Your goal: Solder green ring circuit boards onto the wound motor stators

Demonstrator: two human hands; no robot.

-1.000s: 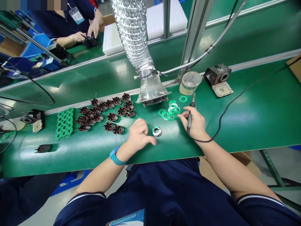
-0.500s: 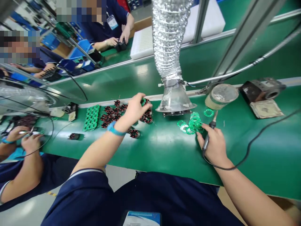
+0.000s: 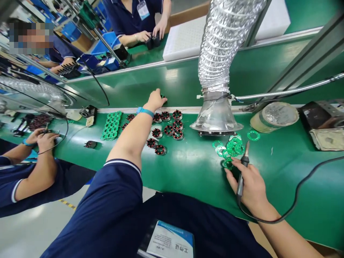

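my right hand (image 3: 254,186) carries the soldering iron (image 3: 240,184), its cord trailing off and its tip pointing away from me, while thumb and forefinger seem to pinch the near green ring (image 3: 228,164) by its edge. it lies in front of the clear hood (image 3: 217,116) and a little right of it. my left hand (image 3: 156,100) reaches out left of the hood, thumb and fingers closed about a small green-and-dark piece (image 3: 162,95); most of it is hidden, so i can't tell just how i have it

the ring should be light, stiff and thin, awkward to lift off a smooth surface (image 3: 193,179), best taken by the rim. the iron wants holding by the dark grip, well back from the metal. the wound cores (image 3: 160,149), left of the hood, look compact and denser; i'd take them round the outer wall, sparing the fine wires

more loose rings (image 3: 233,147) overlap just before the hood, the perforated green boards (image 3: 111,126) sit far left of it, and the cloudy tub (image 3: 276,116) stands to its right
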